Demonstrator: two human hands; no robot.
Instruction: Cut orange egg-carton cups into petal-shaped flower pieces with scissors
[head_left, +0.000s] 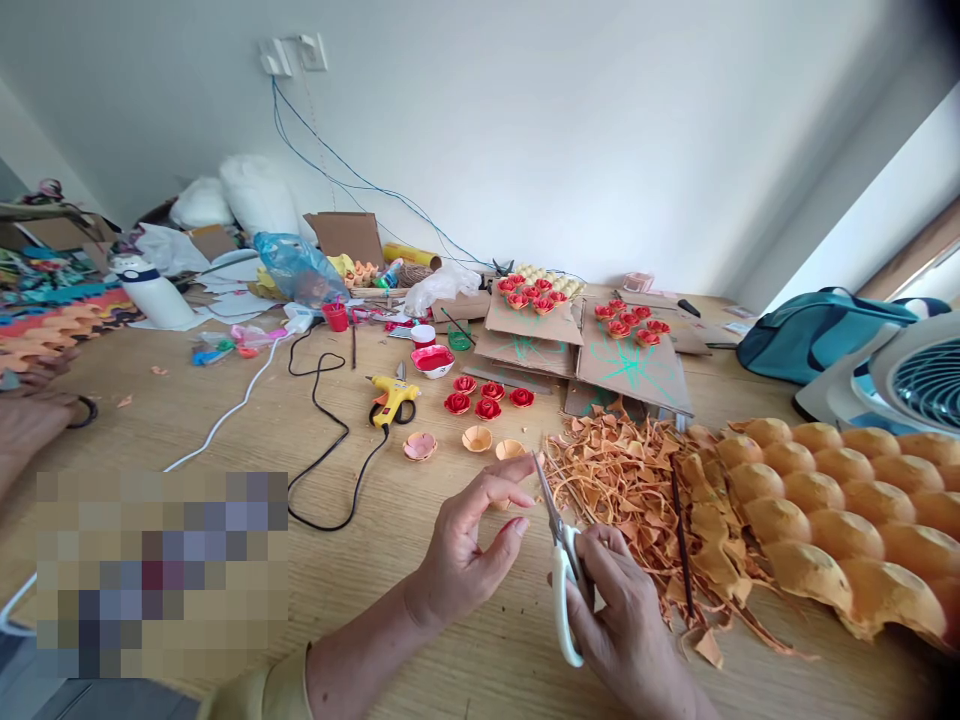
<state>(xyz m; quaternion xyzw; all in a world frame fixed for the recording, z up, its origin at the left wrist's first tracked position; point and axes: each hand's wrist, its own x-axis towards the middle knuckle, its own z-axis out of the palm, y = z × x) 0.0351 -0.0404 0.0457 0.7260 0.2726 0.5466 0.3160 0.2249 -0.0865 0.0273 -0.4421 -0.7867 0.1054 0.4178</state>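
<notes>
My right hand (626, 610) is closed around the white handles of a pair of scissors (561, 600), whose blades point up and away from me. Beside the blades, my left hand (472, 530) has its thumb and fingers apart, and I see nothing held in it. Just beyond its fingers sit small orange egg-carton cups (477, 438), one of them partly hidden behind the hand. Orange carton scraps (615, 470) lie heaped past the scissors. At the right is a large orange egg tray (847, 510), bumps upward, with a cut near edge.
Red paper flowers (488, 408) stand near a bowl of red paint (433, 360) and a yellow glue gun (390, 398) with a black cord. More flowers rest on cardboard sheets (634, 375). A fan (900, 380) and teal bag (810, 335) are at right. Another person's hand (34, 420) shows at left.
</notes>
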